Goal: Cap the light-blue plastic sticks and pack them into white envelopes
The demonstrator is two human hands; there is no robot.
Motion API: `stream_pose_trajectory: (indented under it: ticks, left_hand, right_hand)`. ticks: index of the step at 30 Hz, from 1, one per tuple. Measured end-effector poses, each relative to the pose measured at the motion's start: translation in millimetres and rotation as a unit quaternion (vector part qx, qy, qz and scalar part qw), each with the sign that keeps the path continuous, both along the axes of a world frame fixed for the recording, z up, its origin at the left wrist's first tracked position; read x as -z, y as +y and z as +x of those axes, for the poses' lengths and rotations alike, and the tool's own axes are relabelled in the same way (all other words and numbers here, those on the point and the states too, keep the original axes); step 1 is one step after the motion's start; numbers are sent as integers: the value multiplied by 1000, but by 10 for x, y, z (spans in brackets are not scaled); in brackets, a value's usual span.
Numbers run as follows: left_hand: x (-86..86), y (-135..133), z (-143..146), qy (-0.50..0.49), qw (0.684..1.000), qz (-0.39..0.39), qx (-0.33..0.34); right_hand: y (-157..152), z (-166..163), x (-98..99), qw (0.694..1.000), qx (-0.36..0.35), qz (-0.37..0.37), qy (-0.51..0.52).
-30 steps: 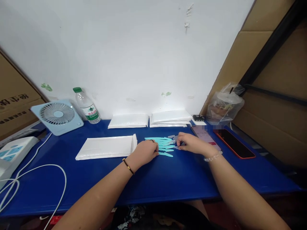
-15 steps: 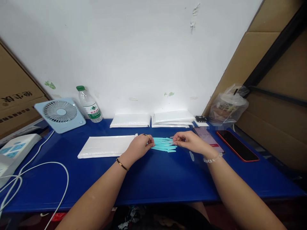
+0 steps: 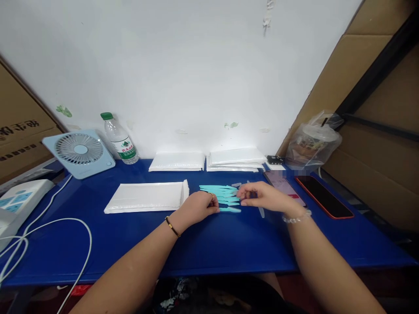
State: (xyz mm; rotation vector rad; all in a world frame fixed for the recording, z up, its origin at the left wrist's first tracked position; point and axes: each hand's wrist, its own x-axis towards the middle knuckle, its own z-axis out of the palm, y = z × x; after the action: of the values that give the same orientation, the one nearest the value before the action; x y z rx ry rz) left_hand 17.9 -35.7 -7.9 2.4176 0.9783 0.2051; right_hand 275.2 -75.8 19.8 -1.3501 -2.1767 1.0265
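Several turquoise eyebrow razors lie side by side on the blue table. My left hand pinches the handle of the nearest razor, whose right end looks covered by a translucent cap. My right hand hovers at the right ends of the razors, thumb and curled fingers apart, with nothing visible between them. Small clear caps lie beyond and beside that hand, one cap just below it. Left of my left hand is a white padded envelope, its flap raised.
Two stacks of white envelopes rest against the wall. A blue fan, a water bottle and a power strip with white cables occupy the left. Phones and a bagged cup are on the right.
My left hand has moved right and nearer with a razor, which now lies apart from the others. My right hand has opened and shifted slightly right.
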Motion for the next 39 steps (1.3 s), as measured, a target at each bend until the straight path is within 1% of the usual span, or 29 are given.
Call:
stream_pose_trajectory:
  ticks: [2, 4, 6, 8, 11, 13, 16, 18, 21, 24, 25, 27, 30, 32, 33, 35, 39]
  left_hand:
    - [24, -3, 18, -2, 1000, 11, 6]
    - [39, 23, 37, -21, 998, 61, -3]
    - [61, 78, 61, -36, 992, 122, -20]
    - [107, 150, 90, -36, 989, 144, -27]
    - [209, 252, 132, -9, 994, 109, -29]
    - [258, 287, 147, -3, 995, 93, -47]
    - [243, 268, 138, -42, 988, 130, -75]
    - [187, 221, 118, -55, 983, 165, -63]
    - [112, 152, 97, -21, 980, 199, -20]
    - [102, 126, 103, 12, 975, 221, 2]
    - [110, 126, 108, 16, 974, 227, 3]
    - [131, 134, 114, 17, 972, 233, 2]
    - [150, 150, 110, 15, 973, 232, 0]
    - [152, 158, 103, 16, 973, 230, 2]
    - [151, 161, 99, 15, 973, 229, 5]
    - [152, 167, 94, 10, 974, 226, 8]
    - [176, 189, 95, -4, 977, 212, 4]
  right_hand:
    - [-10, 203, 6, 999, -12, -20, -29]
    - [-8, 366, 38, 996, -12, -42, -74]
    - [7, 442, 85, 993, -7, -48, -109]
    - [26, 427, 126, 991, -11, -40, -123]
    - [43, 303, 158, 991, -18, -26, -127]
    - [36, 210, 163, 991, -9, -17, -129]
    - [19, 108, 149, 993, 3, -7, -116]
    - [21, 67, 130, 997, 7, -2, -80]
    - [61, 20, 110, 997, 50, -17, 48]
    - [117, -20, 142, 973, 122, -34, 193]
    - [131, -27, 164, 965, 140, -33, 220]
    - [148, -24, 215, 957, 161, -39, 237]
    - [148, 19, 280, 962, 153, -87, 211]
    - [145, 54, 308, 970, 136, -107, 170]
    - [144, 70, 318, 976, 130, -101, 143]
    - [147, 90, 333, 986, 123, -67, 86]
    - [154, 76, 354, 994, 111, 1, 10]
